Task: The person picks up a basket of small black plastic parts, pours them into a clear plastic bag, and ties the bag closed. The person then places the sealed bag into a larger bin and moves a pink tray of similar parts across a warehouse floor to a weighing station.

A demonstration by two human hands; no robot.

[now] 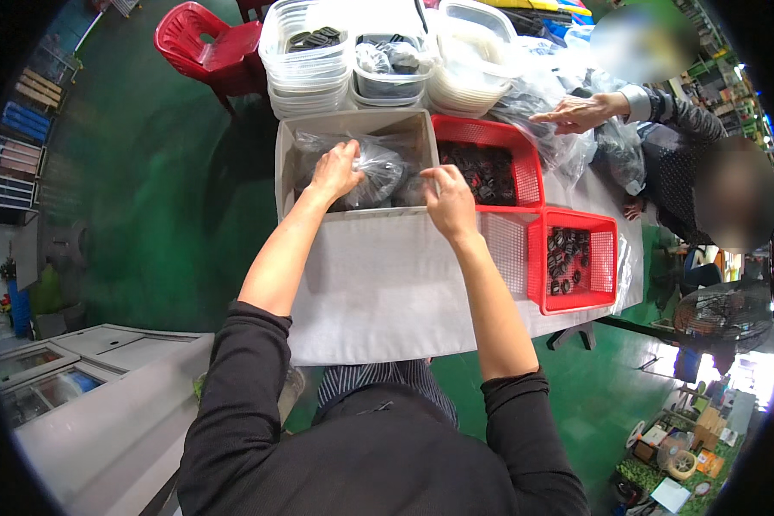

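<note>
A clear plastic bag (378,176) with dark contents lies inside a grey rectangular bin (285,185) on the table. My left hand (337,170) reaches over the bin's left part, its fingers closed on the top of the bag. Above the bin's right front corner is my right hand (451,199), with thumb and fingers pinched together at what looks like the bag's thin film. The fingertips there are slightly blurred. Beside my right hand stands a red basket (529,159) of small black parts.
A second red basket (606,301) holds more black parts, nearer on the right. Stacked clear tubs (305,90) line the table's far side. At the far right, another person's hand (580,113) is over plastic bags (533,103). A red chair (232,52) stands far left.
</note>
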